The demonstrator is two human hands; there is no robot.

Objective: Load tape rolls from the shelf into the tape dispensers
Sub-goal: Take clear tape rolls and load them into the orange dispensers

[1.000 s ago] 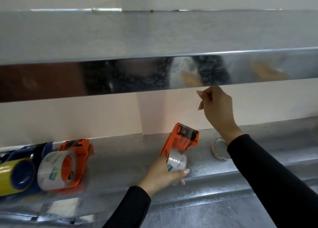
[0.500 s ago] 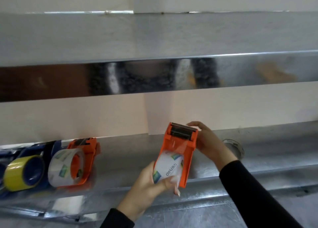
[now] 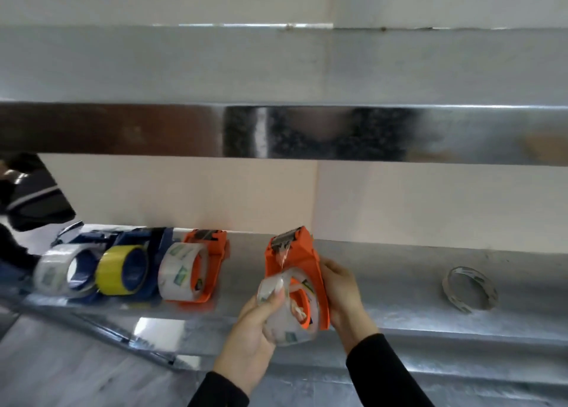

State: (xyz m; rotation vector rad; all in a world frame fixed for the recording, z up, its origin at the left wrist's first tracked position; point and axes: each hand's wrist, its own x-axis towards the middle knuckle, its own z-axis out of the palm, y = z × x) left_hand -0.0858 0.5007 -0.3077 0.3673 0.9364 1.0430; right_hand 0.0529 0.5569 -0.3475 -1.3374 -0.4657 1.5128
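An orange tape dispenser (image 3: 302,260) is held upright above the metal shelf (image 3: 399,283), cutter end up. A clear tape roll (image 3: 284,323) sits in its lower part, with a strip of tape running up to the cutter. My left hand (image 3: 255,329) grips the clear roll from the left. My right hand (image 3: 342,296) holds the dispenser's right side.
On the shelf's left stand an orange dispenser with a clear roll (image 3: 190,271), a blue dispenser with a yellow roll (image 3: 123,270) and another with a clear roll (image 3: 63,271). An empty tape core (image 3: 468,288) lies at right. A shiny upper shelf edge (image 3: 307,133) overhangs.
My right hand came down from the upper shelf edge and took hold of the dispenser's side. The view shifted left, showing more loaded dispensers.
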